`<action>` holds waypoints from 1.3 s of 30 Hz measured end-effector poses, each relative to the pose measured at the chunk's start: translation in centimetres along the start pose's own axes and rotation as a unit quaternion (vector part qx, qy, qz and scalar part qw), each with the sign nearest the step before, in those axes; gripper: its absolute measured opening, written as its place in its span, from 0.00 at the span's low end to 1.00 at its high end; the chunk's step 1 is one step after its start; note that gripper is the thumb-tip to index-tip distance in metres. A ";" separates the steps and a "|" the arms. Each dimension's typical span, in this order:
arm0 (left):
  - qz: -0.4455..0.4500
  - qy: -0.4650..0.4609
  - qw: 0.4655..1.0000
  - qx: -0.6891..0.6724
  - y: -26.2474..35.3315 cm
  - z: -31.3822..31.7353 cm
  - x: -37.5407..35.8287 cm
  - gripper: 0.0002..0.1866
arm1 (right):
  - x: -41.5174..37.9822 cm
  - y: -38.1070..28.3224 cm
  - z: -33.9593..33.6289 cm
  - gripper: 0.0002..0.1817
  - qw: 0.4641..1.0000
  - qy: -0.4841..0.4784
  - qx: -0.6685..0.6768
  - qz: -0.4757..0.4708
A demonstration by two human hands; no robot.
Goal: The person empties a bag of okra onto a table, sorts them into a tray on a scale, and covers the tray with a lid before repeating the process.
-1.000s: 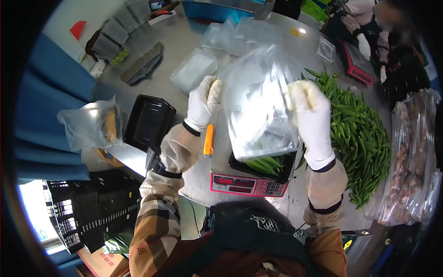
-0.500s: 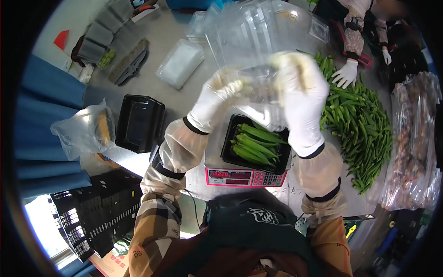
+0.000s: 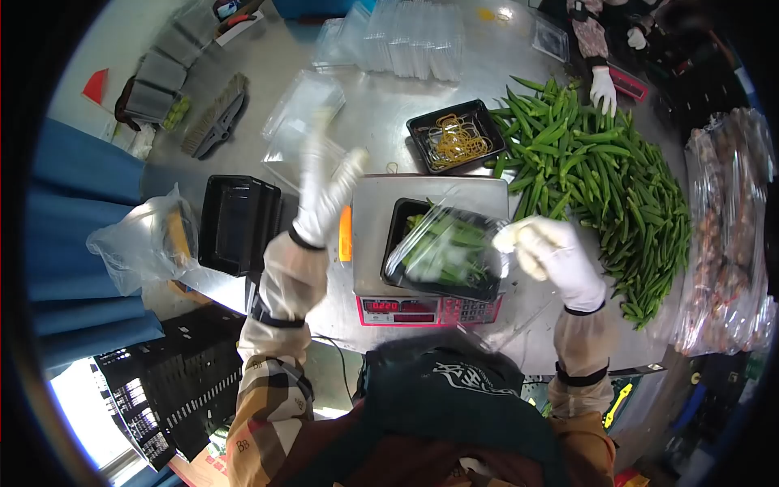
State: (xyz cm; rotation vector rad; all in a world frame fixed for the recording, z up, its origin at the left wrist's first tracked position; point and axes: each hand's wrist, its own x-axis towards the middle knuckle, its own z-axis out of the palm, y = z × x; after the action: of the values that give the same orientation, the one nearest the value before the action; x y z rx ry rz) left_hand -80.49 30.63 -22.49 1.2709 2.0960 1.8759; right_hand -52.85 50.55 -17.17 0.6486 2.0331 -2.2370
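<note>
My left hand (image 3: 324, 191), in a white glove, reaches up left of the scale (image 3: 430, 183). Its fingers are spread and a little blurred, close by a clear plastic sheet or lid (image 3: 284, 154). On the scale sits a black tray (image 3: 392, 243) with green okra pods (image 3: 442, 247) in it. My gloved right hand (image 3: 552, 256) pinches the right edge of a clear plastic lid (image 3: 422, 235), which slants over the okra tray. The scale's red display reads 0.220.
A heap of okra (image 3: 600, 178) lies to the right, where a co-worker's gloved hand (image 3: 603, 89) rests. Behind the scale stands a black tray of yellow rubber bands (image 3: 458, 142). Stacked clear lids (image 3: 414, 40) lie farther back. Empty black trays (image 3: 235, 223) and a brush (image 3: 219, 122) are left.
Both hands were together over the scale, holding clear plastic. The left has let go and moved left; the right has lowered a lid over the okra tray. The co-worker's hand has shifted upward.
</note>
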 end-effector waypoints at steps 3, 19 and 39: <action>-0.317 -0.380 0.774 -0.394 5.9 1.2 -2.0 0.38 | 1.2 0.1 0.9 0.14 0.998 -0.053 0.016 0.021; -0.215 -0.074 0.971 -0.069 -3.5 6.6 -9.1 0.26 | 4.7 12.9 2.6 0.17 0.898 0.370 -0.179 -0.159; -0.155 -0.083 0.980 0.096 -1.5 6.3 -12.0 0.26 | 3.6 14.5 4.3 0.17 0.904 0.377 -0.160 -0.127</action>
State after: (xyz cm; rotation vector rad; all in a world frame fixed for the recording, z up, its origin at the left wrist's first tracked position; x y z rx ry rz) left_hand -69.95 28.74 -30.93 1.0154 2.2706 1.4213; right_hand -52.78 45.37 -31.86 1.4503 2.8897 -1.8326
